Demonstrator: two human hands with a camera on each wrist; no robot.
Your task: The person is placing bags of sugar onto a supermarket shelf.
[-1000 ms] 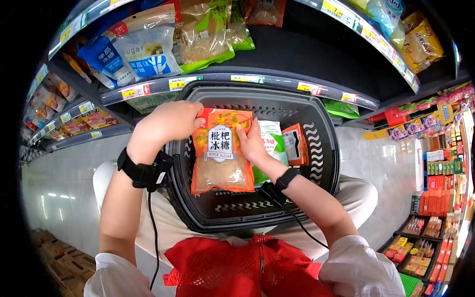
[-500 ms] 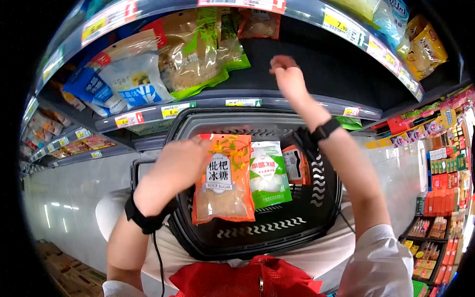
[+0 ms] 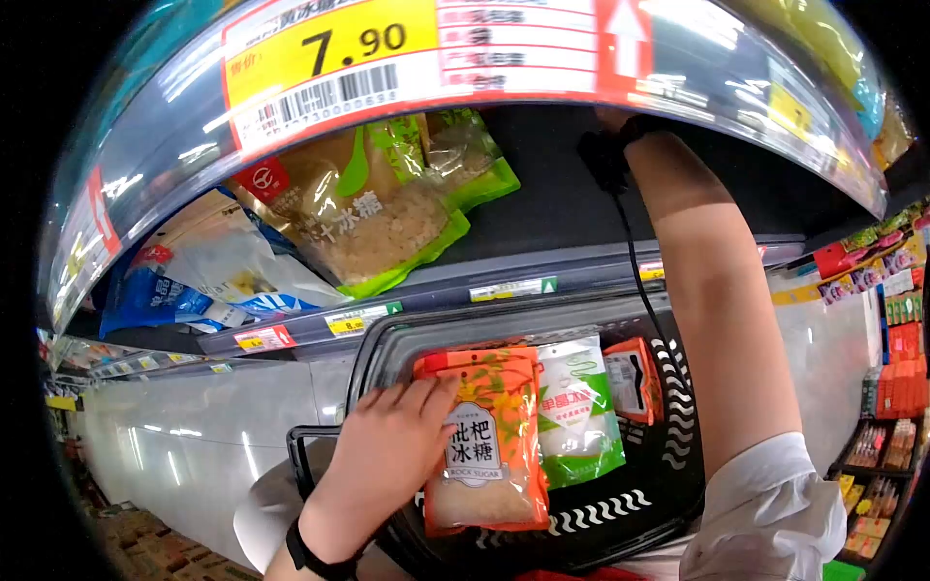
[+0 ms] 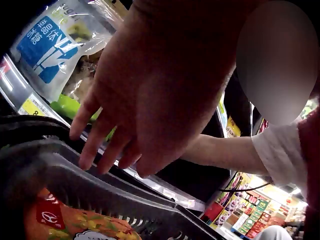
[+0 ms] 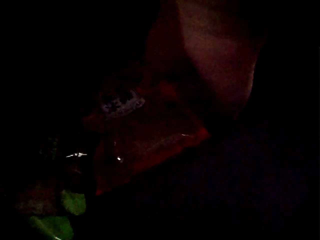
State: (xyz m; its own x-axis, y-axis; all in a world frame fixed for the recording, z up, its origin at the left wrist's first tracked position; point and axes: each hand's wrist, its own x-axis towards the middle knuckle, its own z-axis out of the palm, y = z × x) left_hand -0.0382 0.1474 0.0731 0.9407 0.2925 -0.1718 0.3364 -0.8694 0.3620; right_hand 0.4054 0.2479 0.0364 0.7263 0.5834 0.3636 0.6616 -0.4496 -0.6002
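Note:
My left hand (image 3: 387, 450) lies over the left edge of an orange rock sugar bag (image 3: 494, 504) in the dark shopping basket (image 3: 673, 518). In the left wrist view its fingers (image 4: 91, 150) are extended near the basket rim. A green and white sugar bag (image 3: 581, 426) and a smaller orange packet (image 3: 632, 382) lie beside it. My right arm reaches deep into the shelf, with the hand mostly hidden from the head view. The dark right wrist view shows the right hand (image 5: 220, 60) at an orange bag (image 5: 150, 142); I cannot tell whether it grips it.
A shelf edge with a large 7.90 price tag (image 3: 358, 44) hangs close overhead. Brown sugar bags with green bases (image 3: 378, 223) and a white and blue bag (image 3: 232, 261) stand on the shelf at left. Red and green packaged goods (image 3: 896, 358) line the right side.
My right hand has left the orange rock sugar bag and moved forward into the shelf. The head view has come closer to the shelf. My left hand stays by the bag.

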